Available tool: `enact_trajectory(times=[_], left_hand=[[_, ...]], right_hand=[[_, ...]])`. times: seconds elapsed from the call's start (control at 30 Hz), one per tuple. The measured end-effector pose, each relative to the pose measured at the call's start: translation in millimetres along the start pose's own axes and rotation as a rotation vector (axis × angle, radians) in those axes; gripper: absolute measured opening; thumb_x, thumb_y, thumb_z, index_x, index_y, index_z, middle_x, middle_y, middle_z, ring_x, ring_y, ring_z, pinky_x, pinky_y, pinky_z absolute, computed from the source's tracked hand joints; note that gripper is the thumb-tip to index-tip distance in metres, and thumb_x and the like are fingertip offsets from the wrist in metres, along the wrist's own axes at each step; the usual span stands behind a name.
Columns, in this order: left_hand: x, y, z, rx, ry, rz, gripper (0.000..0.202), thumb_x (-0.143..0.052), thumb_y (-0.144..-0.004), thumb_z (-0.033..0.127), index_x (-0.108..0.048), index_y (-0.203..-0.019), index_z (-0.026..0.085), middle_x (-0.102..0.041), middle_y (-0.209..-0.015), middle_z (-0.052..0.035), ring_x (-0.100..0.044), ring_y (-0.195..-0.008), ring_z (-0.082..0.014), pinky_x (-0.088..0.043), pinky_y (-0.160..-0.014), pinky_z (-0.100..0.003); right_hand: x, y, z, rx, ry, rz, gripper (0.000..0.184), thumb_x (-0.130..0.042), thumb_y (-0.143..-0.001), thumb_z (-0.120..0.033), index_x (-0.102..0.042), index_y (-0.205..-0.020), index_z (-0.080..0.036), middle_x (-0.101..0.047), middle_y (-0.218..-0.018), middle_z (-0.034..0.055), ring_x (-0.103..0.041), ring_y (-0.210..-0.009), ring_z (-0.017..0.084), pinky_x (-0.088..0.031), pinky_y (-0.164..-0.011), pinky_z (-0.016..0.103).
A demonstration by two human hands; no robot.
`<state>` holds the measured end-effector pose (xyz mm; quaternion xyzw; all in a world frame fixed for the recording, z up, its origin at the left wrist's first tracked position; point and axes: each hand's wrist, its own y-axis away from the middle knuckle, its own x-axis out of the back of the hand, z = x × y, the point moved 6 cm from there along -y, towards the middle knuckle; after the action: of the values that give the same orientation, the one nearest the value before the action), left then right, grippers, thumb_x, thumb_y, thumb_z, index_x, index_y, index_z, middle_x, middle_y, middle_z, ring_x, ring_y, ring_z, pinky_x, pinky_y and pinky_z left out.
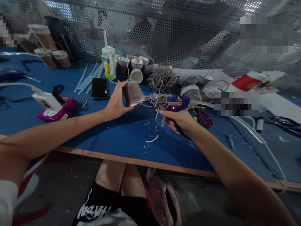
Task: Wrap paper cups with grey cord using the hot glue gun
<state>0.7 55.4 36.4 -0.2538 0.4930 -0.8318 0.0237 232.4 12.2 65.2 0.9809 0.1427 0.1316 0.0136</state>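
Note:
My left hand (117,102) is closed around a small cup wrapped in brown cord (133,93), tilted on its side above the table. In my right hand (181,121) is a blue glue gun (177,103) with a red light showing on its body. The gun's metal nozzle points left and meets or nearly touches the cup's side; the exact contact cannot be made out. A clear glue stick (202,103) sticks out behind the gun. Grey cord strands (160,99) lie around the nozzle, and a tangled heap of grey cord (162,78) rests behind.
Several paper cups (137,63) and a drink carton with a straw (109,64) stand along the perforated metal screen (164,34). A black phone-like box (100,88), a purple power strip (57,109) and red-handled pliers (207,119) lie on the blue table (113,135).

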Motion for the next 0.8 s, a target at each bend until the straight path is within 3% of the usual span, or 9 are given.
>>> enact_trajectory(times=[0.2, 0.8], left_hand=[[-0.8, 2, -3, 0.003, -0.020, 0.014, 0.091, -0.081, -0.073, 0.055, -0.031, -0.142, 0.025, -0.049, -0.135, -0.0150, -0.056, -0.129, -0.0325, -0.049, -0.111, -0.051], [1.0, 1, 3, -0.011, 0.087, 0.023, 0.087, -0.072, -0.079, 0.064, -0.026, -0.143, 0.027, -0.045, -0.134, -0.0140, -0.053, -0.132, -0.0307, -0.052, -0.109, -0.048]], right_hand=[[6, -1, 0, 0.002, -0.029, 0.074, 0.045, -0.085, -0.065, -0.044, -0.054, -0.043, -0.019, -0.042, -0.029, -0.0029, -0.038, -0.024, 0.008, -0.030, -0.024, 0.020], [15, -6, 8, -0.084, 0.016, 0.173, 0.040, -0.083, -0.066, -0.038, -0.053, -0.047, -0.020, -0.043, -0.032, -0.0020, -0.040, -0.026, 0.009, -0.030, -0.024, 0.022]])
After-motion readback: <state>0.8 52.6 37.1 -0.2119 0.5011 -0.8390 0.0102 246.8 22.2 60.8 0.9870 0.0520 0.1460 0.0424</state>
